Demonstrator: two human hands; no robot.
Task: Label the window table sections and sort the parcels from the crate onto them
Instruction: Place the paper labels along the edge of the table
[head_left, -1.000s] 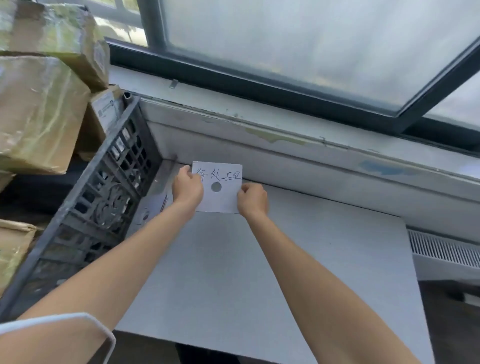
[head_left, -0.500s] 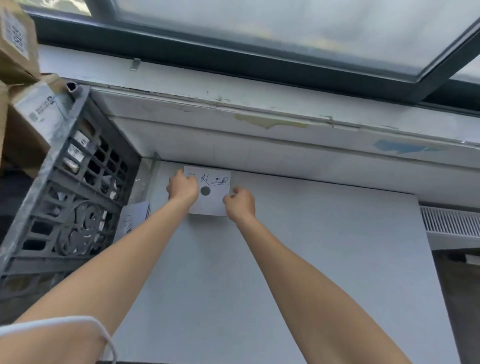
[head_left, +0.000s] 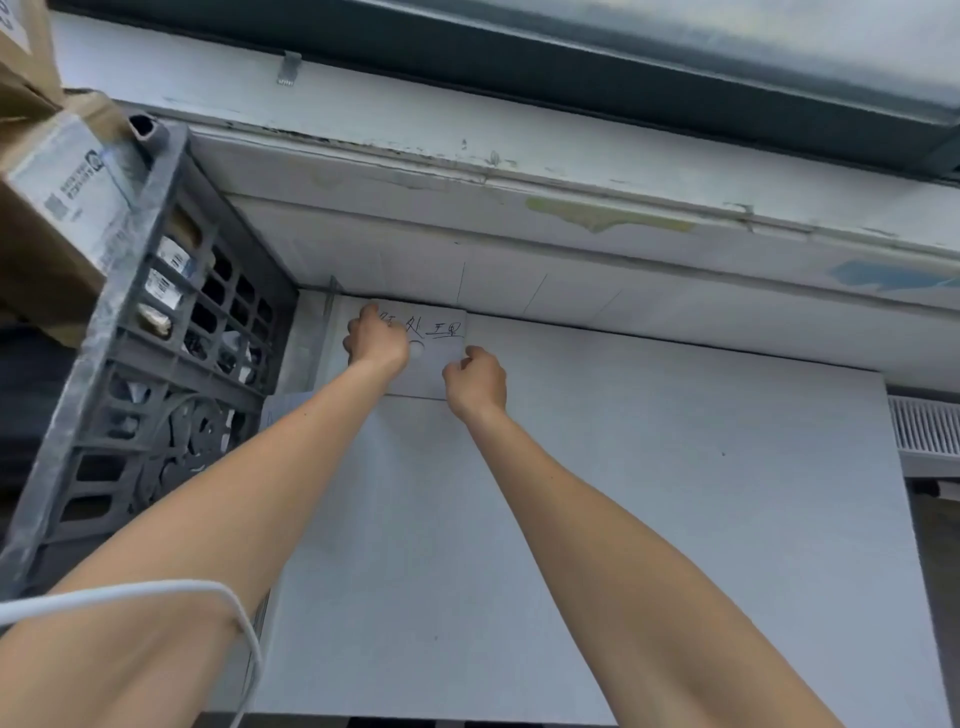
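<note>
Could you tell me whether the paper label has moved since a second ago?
Yes, slightly: the paper label has slid left towards the crate, along the table's back edge.

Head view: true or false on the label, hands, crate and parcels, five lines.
1. The paper label lies at the table's far left corner, against the wall. True.
2. The left hand rests on the label; the right hand is at its right edge. True.
3. The crate stands right of the table. False: it stands at the table's left.
4. A parcel already lies on the table. False: none shows there; the cardboard parcels are at the crate.
5. The label is blank. False: handwriting runs along its top.
</note>
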